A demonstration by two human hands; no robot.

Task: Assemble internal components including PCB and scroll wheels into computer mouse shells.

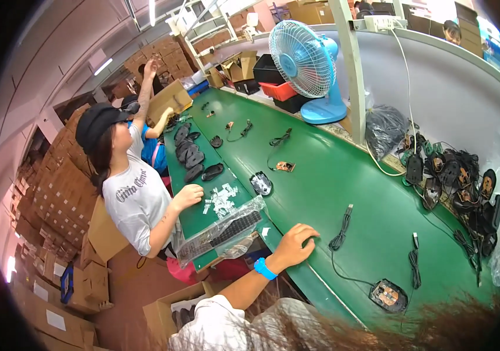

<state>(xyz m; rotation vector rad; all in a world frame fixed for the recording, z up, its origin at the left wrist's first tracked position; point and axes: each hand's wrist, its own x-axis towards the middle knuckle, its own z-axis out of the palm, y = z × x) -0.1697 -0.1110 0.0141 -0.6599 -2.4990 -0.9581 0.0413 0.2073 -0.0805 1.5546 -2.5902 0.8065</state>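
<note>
The mouse [396, 305] looked partly done, with its board [385, 292] inside but not covered yet, and it lay black and brown on the green table [296, 202], right of the left hand [294, 247], whose bent, slightly open fingers seemed empty, the right hand being out of sight.
</note>
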